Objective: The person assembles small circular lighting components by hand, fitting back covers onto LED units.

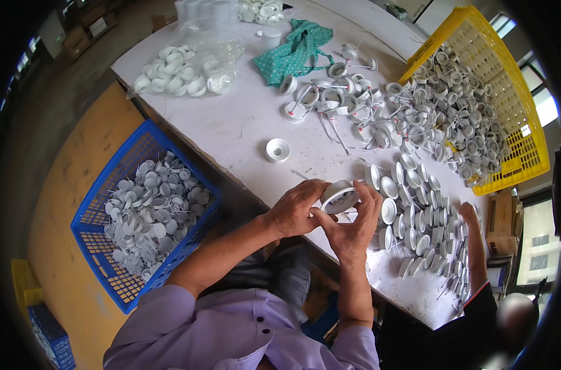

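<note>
Both my hands hold a round white lamp housing point(340, 197) in front of me, tilted, just over the near table edge. My left hand point(294, 209) grips its left rim with fingers and thumb. From the right, my right hand point(353, 229) closes around the opposite rim. What lies inside the housing is too small to make out. A loose white ring-shaped cup point(278, 150) sits on the table beyond my left hand. To the right of my right hand stand several rows of white round lamp pieces point(388, 211), most on edge, some with thin wires.
A yellow basket point(535, 132) tips toward a heap of wired lamp pieces point(416, 92). A blue basket point(86, 213) of white discs stands at left. Far on the white table point(243, 132) lie a plastic bag of rings point(182, 71) and green cloth point(297, 50). Another person's hand point(469, 213) reaches in.
</note>
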`<control>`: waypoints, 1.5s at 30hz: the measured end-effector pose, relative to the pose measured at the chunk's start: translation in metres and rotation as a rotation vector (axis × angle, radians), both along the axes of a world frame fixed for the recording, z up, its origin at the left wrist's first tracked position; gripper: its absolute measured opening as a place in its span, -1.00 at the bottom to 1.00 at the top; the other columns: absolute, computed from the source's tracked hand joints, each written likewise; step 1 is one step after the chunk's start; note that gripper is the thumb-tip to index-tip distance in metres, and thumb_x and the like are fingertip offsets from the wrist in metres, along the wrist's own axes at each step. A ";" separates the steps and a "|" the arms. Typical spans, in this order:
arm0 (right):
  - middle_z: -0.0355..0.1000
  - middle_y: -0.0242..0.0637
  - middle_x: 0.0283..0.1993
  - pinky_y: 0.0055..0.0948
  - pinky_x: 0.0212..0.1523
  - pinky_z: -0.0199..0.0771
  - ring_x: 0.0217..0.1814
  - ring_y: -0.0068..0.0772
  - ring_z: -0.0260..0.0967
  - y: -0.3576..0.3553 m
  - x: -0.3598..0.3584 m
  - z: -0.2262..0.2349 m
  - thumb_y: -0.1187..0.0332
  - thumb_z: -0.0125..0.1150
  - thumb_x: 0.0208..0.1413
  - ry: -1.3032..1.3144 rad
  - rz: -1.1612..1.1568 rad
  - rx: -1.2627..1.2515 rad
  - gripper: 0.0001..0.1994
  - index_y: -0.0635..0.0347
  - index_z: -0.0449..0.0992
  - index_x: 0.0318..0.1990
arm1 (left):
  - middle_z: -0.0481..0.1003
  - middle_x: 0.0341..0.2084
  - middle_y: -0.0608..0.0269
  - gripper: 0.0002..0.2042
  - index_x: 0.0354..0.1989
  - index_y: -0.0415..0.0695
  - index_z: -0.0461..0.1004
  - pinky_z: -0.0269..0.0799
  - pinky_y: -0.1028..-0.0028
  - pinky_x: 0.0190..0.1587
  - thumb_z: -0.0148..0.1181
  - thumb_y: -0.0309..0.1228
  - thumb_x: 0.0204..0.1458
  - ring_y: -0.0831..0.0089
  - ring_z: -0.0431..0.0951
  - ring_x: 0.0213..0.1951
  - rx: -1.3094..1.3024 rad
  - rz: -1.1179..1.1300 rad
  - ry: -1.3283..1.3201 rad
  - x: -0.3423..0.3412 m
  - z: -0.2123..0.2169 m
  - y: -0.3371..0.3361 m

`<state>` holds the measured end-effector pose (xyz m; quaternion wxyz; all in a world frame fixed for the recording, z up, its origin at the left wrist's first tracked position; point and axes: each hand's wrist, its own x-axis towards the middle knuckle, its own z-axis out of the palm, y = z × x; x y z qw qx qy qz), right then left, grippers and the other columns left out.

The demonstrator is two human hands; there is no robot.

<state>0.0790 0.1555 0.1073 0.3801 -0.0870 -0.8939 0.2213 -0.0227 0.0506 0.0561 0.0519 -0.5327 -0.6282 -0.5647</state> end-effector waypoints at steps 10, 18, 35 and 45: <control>0.36 -0.18 -0.01 -0.44 0.08 0.27 0.01 -0.42 0.31 -0.026 -0.016 -0.030 0.53 0.09 0.09 -0.019 0.202 -0.926 -0.56 0.49 0.28 0.15 | 0.51 -0.25 0.27 -0.63 0.10 -0.24 0.31 0.45 0.56 -0.30 0.11 -0.39 0.15 0.61 0.50 -0.30 -0.147 -0.255 -0.951 0.002 -0.011 -0.043; 0.41 -0.07 -0.13 -0.39 -0.02 0.33 -0.07 -0.30 0.37 -0.036 -0.016 -0.038 0.50 0.10 0.13 -0.049 0.252 -0.530 -0.59 0.48 0.29 0.14 | 0.48 -0.14 0.23 -0.66 0.13 -0.25 0.28 0.44 0.51 -0.13 -0.07 -0.50 0.17 0.56 0.47 -0.13 -0.061 -0.230 -0.967 -0.002 -0.030 -0.042; 0.40 0.05 -0.14 -0.35 -0.17 0.40 -0.17 -0.12 0.39 -0.061 -0.036 -0.053 0.62 0.12 0.07 -0.023 0.221 -0.296 -0.54 0.42 0.27 0.17 | 0.46 -0.24 0.22 -0.65 0.02 -0.29 0.31 0.43 0.54 -0.22 -0.09 -0.59 0.02 0.59 0.45 -0.25 0.015 -0.040 -0.976 -0.006 -0.029 -0.063; 0.38 -0.09 -0.09 -0.40 -0.06 0.36 -0.10 -0.27 0.37 -0.072 -0.057 -0.066 0.56 0.09 0.13 -0.083 0.282 -0.360 -0.55 0.40 0.27 0.19 | 0.45 -0.26 0.25 -0.68 -0.02 -0.26 0.33 0.41 0.56 -0.28 -0.09 -0.59 0.00 0.64 0.41 -0.30 -0.013 0.040 -1.021 -0.025 -0.039 -0.077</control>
